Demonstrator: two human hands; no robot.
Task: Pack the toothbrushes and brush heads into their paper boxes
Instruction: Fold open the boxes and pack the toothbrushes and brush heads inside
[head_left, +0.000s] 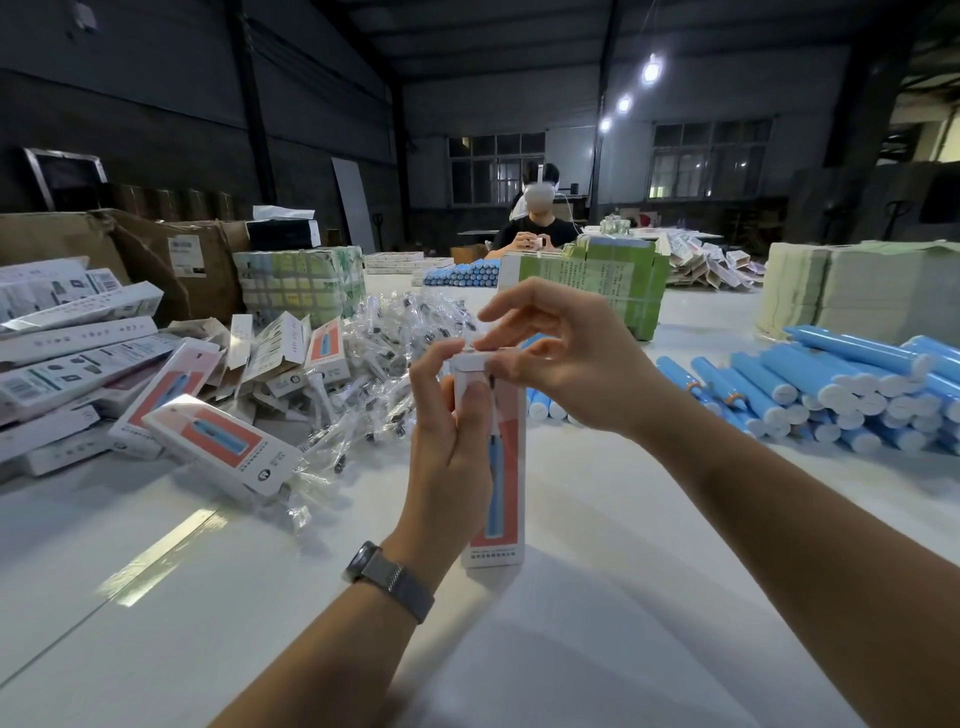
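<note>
Your left hand (451, 441) grips the paper box (501, 467) around its upper half, holding it upright above the white table (623, 597), long axis vertical, top end up. Your right hand (561, 358) presses curled fingertips on its top flap.

A dim warehouse packing floor is seen: stacked blue cylindrical toothbrush handles (852, 395), printed white paper boxes (78, 358) and brown corrugated shipping cartons (156, 254) are heaped on a long white worktable (571, 623).
</note>
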